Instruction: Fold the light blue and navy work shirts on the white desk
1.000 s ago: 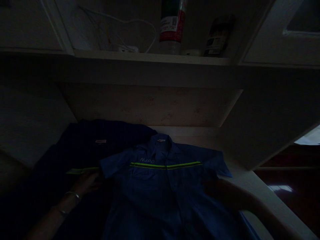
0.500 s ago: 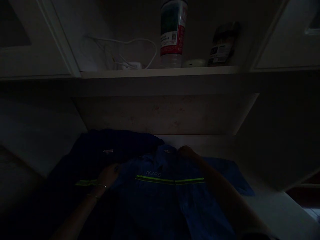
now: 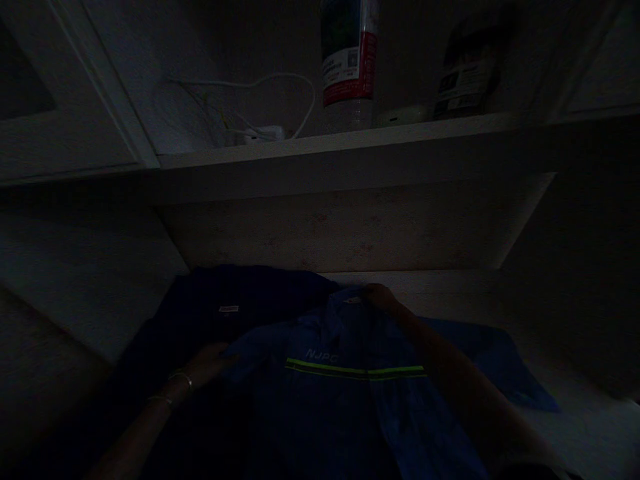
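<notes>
A blue work shirt with a yellow-green stripe across the chest and white letters lies flat on a pale surface in very dim light. My left hand rests at the shirt's left sleeve edge, a bracelet on its wrist; its fingers look curled on the cloth. My right hand reaches across the shirt to the collar and touches it. The darkness hides the fingers of both hands.
A darker navy garment with a small white label lies to the left, partly under the shirt. Above, a shelf carries a bottle with a red label, a white cable and plug, and a dark packet.
My right hand has moved from the shirt's right sleeve up to the collar. My left hand stayed at the left sleeve. The view has shifted a little.
</notes>
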Demonstrator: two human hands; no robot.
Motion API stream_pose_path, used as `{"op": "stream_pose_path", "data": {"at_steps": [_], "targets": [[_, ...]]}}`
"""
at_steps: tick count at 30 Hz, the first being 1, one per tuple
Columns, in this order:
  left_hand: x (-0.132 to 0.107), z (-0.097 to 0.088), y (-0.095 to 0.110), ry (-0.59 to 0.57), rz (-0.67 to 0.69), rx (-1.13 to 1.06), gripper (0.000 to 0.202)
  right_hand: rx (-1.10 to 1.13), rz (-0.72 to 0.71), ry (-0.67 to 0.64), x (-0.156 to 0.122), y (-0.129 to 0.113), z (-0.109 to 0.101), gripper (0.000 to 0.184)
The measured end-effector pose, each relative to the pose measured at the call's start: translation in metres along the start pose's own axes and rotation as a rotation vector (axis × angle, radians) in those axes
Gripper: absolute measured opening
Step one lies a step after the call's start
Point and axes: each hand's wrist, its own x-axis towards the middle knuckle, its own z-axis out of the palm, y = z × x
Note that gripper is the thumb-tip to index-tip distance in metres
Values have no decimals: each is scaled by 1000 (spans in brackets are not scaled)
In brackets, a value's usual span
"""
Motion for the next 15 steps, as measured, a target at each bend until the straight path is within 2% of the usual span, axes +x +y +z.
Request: {"op": "stream_pose_path", "data": {"at_steps": [4,6,8,11,13,15], "targets": [[13,-21,8,326,9,-166,57,-62,18,183,23,-15,-24,31],[21,-22,16,422,-33,-252,59,-72,35,233,27,-24,-31,39],[24,-13,19,395,-58,-324,61,-75,30,262,18,-33,-30,51],[19,8,10,234,-67,-375,65,-72,-56,250,-23,-32,-22,58],[13,16,-1,189,-48,-345,62,-70,-124,202,-64,-14,-19,51],[8,14,-8,219,-5,-282,53,-78,-133,176,-107,18,-26,43]]}}
